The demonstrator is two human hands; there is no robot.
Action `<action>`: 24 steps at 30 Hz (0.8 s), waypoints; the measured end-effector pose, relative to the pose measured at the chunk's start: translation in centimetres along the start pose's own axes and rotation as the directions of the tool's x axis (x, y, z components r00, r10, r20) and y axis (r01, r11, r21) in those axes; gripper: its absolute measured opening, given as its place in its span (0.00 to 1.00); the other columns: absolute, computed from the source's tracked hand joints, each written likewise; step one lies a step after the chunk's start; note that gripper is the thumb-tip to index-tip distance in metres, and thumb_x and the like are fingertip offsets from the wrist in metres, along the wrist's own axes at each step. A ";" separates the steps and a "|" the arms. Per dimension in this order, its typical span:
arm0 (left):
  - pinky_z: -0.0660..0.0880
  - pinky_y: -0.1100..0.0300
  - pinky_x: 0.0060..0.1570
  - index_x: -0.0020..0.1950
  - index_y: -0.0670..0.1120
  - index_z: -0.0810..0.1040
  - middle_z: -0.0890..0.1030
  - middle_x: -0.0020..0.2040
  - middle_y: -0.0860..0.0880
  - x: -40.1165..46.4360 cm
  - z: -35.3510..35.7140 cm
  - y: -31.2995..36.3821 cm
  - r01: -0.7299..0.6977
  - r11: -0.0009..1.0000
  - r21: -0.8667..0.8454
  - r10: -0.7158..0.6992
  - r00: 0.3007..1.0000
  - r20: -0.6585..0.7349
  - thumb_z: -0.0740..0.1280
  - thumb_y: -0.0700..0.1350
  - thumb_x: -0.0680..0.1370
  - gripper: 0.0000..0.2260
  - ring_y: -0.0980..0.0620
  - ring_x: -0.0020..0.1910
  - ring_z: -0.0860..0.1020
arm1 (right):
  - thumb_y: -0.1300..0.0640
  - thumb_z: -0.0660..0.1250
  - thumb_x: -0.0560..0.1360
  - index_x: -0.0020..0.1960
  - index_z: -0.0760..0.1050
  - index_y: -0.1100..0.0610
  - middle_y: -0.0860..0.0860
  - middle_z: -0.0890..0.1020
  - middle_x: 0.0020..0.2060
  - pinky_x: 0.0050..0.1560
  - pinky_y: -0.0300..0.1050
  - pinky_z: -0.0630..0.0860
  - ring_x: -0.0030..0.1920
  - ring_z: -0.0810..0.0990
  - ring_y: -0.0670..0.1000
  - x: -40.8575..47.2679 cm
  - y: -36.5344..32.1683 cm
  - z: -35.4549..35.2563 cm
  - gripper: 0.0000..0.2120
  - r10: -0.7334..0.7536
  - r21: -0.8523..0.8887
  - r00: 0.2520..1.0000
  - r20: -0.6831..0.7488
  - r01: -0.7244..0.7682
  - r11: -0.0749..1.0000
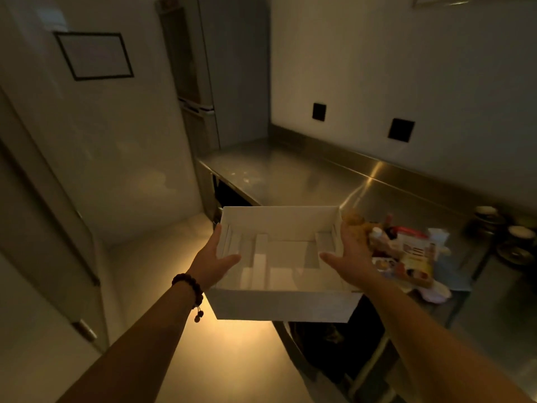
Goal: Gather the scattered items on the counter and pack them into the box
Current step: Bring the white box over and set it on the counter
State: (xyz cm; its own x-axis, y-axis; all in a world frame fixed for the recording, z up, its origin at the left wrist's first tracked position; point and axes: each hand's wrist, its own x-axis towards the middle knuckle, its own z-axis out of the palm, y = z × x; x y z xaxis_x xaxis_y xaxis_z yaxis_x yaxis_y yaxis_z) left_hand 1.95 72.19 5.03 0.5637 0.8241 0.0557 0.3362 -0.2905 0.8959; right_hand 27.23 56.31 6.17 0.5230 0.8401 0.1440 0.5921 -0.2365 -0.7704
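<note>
Above the near-left edge of the steel desk (293,173), the white box (279,303) is carried in the air, open and holding only cardboard dividers. Left hand (216,257) and right hand (350,254) each grasp a side wall, thumbs inside. Risks: thin walls may buckle; setting down blind could knock the blurred pile of packets (406,254) to the right

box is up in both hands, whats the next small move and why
Probably set the box down on the bare counter left of the pile of items. Left hand and right hand both grip its walls, so neither can gather yet.
</note>
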 end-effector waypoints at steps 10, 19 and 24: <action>0.73 0.42 0.59 0.75 0.52 0.54 0.69 0.67 0.46 11.7 -3.8 -1.6 -0.041 0.999 0.009 0.040 0.999 0.028 0.69 0.43 0.74 0.35 0.44 0.65 0.70 | 0.52 0.70 0.73 0.77 0.44 0.54 0.55 0.59 0.74 0.65 0.44 0.61 0.72 0.61 0.56 10.5 -1.8 3.5 0.43 0.057 -0.065 0.998 -0.027 -0.058 0.996; 0.72 0.49 0.56 0.75 0.59 0.48 0.63 0.73 0.47 28.2 -1.1 -3.0 -0.019 1.000 -0.025 0.022 0.994 0.111 0.70 0.44 0.74 0.39 0.47 0.66 0.67 | 0.52 0.69 0.74 0.77 0.41 0.52 0.54 0.55 0.76 0.69 0.51 0.59 0.73 0.58 0.56 23.9 3.2 4.2 0.44 0.165 -0.006 0.982 -0.088 -0.166 0.986; 0.65 0.44 0.64 0.76 0.57 0.45 0.58 0.75 0.46 39.2 1.6 -2.0 -0.035 0.997 0.072 0.023 0.986 0.164 0.71 0.46 0.73 0.42 0.43 0.71 0.61 | 0.52 0.70 0.73 0.77 0.44 0.47 0.54 0.61 0.74 0.68 0.60 0.66 0.71 0.63 0.57 31.7 6.0 2.6 0.43 0.228 0.101 0.966 -0.125 -0.216 0.971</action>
State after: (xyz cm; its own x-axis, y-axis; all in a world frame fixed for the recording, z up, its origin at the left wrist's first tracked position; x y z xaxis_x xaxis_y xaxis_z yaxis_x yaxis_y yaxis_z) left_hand 24.58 104.24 4.69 0.6872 0.7264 0.0034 0.3698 -0.3539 0.8591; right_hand 45.73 82.78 4.46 0.7166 0.6962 0.0417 0.4002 -0.3615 -0.8421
